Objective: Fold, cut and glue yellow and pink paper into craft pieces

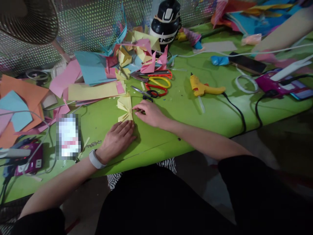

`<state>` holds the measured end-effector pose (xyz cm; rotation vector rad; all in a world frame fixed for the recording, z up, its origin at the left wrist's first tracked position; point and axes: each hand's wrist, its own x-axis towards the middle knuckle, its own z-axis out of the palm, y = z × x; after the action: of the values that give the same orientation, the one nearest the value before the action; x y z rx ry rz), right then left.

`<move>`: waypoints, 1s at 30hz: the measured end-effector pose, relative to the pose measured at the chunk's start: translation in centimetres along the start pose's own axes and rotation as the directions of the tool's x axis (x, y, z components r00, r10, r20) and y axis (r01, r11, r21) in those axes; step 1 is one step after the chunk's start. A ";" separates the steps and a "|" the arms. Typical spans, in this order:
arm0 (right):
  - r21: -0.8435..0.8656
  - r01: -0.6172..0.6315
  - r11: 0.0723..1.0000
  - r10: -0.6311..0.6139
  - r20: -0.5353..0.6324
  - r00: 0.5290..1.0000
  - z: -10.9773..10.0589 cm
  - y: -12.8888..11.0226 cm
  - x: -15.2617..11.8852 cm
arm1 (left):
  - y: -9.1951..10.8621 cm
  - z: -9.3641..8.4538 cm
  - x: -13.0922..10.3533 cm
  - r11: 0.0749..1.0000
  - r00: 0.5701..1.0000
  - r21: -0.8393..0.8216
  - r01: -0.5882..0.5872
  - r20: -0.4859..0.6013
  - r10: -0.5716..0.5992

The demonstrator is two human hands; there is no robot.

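1. Your left hand [119,140] lies flat and palm down, fingers close together, its fingertips over the near end of the folded yellow paper [128,104]; it grips nothing that shows.
2. Your right hand [149,113] is curled, with thumb and forefinger only narrowly apart at the right edge of that paper; you cannot tell from here whether they pinch it.
3. The folded yellow paper lies on the green table [156,140] in front of you, its pleats fanning toward the left and its straighter edge on the right.
4. Just beyond your right hand lie several scissors [164,80], with yellow, red and black handles.
5. A stack of pale yellow strips [95,92] sits beyond the folded paper, to its left.
6. Farther right, a yellow glue gun [207,89] rests on its side.
7. To the left of your left hand lies a phone [69,137], its screen lit but blurred.
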<state>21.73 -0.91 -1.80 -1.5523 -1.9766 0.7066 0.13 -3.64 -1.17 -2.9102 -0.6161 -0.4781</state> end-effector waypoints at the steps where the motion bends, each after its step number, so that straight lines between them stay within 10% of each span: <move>1: -0.037 0.019 0.999 -0.020 -0.022 1.000 0.1 0.3 0.1 | -0.1 0.1 0.0 1.000 1.000 -0.010 0.000 0.007 0.000; 30: -0.181 0.135 0.974 -0.134 0.019 0.991 0.1 1.0 0.6 | -0.2 0.2 0.3 0.992 0.997 -0.120 0.033 0.078 -0.024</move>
<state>22.21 -0.11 -2.51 -1.5006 -2.1794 0.4877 0.37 -3.33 -1.27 -3.0506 -0.6622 -0.4228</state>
